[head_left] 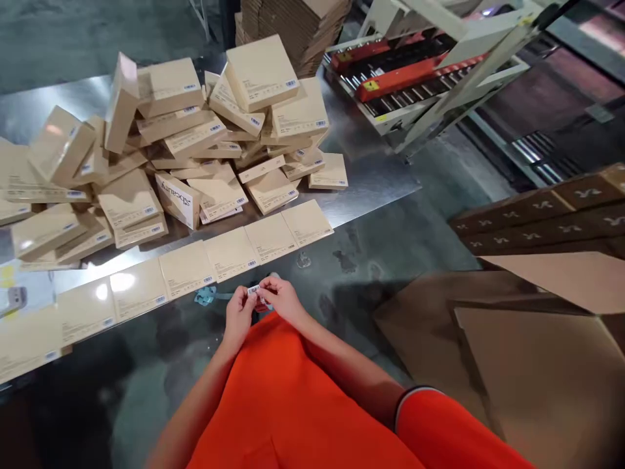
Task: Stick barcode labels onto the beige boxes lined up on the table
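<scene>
A small white label (253,290) with dark barcode-like print is pinched between the fingertips of my left hand (237,318) and my right hand (284,301). Both hands are close together in front of my body, just off the table's near edge. Something reddish shows below the label, too small to make out. Nearest to the hands, a row of flat cream boxes (229,253) lies along that edge, each with a small blue-and-white barcode patch near a corner.
A loose heap of similar cream boxes (188,140) covers much of the metal table (371,189). Behind it rise stacked cardboard sheets (293,29). A roller conveyor with red rails (400,78) stands at the back right. Open cardboard cartons (541,365) sit to my right.
</scene>
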The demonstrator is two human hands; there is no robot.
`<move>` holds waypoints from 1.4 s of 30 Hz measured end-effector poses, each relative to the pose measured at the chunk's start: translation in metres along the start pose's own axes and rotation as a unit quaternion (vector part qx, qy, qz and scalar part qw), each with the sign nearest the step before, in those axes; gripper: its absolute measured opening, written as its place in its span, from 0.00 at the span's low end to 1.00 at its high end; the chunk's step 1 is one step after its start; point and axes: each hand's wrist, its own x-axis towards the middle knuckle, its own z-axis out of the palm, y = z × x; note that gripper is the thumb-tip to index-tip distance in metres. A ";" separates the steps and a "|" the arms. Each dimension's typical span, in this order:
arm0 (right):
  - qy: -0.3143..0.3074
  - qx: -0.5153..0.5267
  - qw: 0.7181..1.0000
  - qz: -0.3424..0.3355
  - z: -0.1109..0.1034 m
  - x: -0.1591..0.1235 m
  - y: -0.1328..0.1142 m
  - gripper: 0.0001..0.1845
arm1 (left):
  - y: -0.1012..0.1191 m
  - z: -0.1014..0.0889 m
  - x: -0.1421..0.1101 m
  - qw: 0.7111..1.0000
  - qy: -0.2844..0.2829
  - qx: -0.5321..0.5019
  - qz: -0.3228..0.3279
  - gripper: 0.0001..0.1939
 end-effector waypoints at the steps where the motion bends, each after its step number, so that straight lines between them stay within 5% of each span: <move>1: 0.005 -0.007 1.000 -0.003 -0.002 0.001 0.002 0.15 | 0.000 0.003 0.001 1.000 0.005 0.014 0.002 0.20; 6: 0.039 -0.078 0.996 -0.018 -0.028 0.018 0.008 0.14 | -0.002 0.027 0.019 0.997 0.012 0.069 -0.011 0.24; 13: 0.139 -0.255 0.957 0.013 -0.125 0.086 0.016 0.05 | -0.006 0.066 0.061 0.989 0.021 0.145 -0.004 0.20; 17: 0.117 -0.334 0.933 0.061 -0.156 0.112 0.020 0.03 | -0.009 0.082 0.081 0.980 -0.035 0.194 -0.017 0.20; 24: 0.066 -0.406 0.907 0.094 -0.150 0.114 0.021 0.05 | -0.015 0.093 0.087 0.969 -0.025 0.240 -0.056 0.21; 42: 0.052 -0.515 0.850 0.093 -0.142 0.114 0.016 0.10 | -0.021 0.090 0.086 0.966 -0.033 0.252 -0.050 0.20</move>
